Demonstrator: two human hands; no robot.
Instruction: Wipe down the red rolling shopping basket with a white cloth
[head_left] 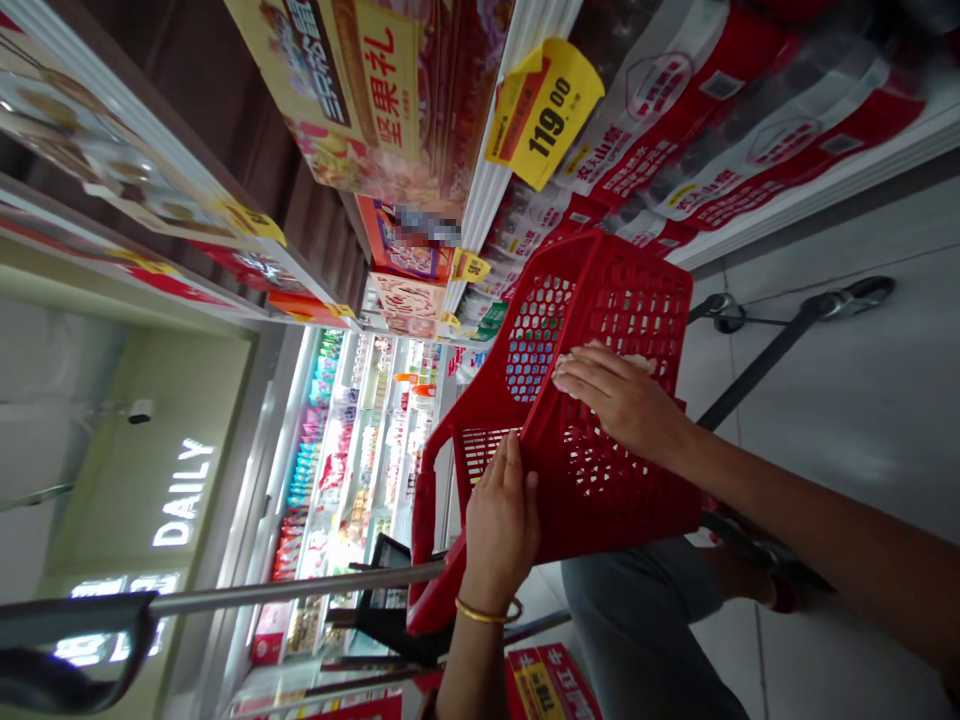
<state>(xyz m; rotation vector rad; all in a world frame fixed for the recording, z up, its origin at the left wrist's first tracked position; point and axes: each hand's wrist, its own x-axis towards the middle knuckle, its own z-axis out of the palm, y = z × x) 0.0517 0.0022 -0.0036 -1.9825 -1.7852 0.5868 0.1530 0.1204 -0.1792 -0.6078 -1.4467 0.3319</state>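
A red plastic shopping cart basket [634, 300] with perforated walls fills the middle; the whole view is turned on its side. My left hand [499, 525], with a gold bangle at the wrist, is at the basket's rim. Its fingers lie straight along one side, and the thumb is on the outer wall. My right hand [626, 400] presses a crumpled whitish cloth or tissue [641, 364] against the perforated outer wall. Its fingers are held together over the cloth, and the thumb is hidden.
Shelves with yellow price tags [546, 115], gift boxes [382, 100] and wrapped packs of bottles [757, 140] border the cart. Grey cart legs [772, 350] stand on the tiled floor [840, 420]. A metal bar [300, 590] crosses the lower left. A jean-clad leg [645, 620] is close below.
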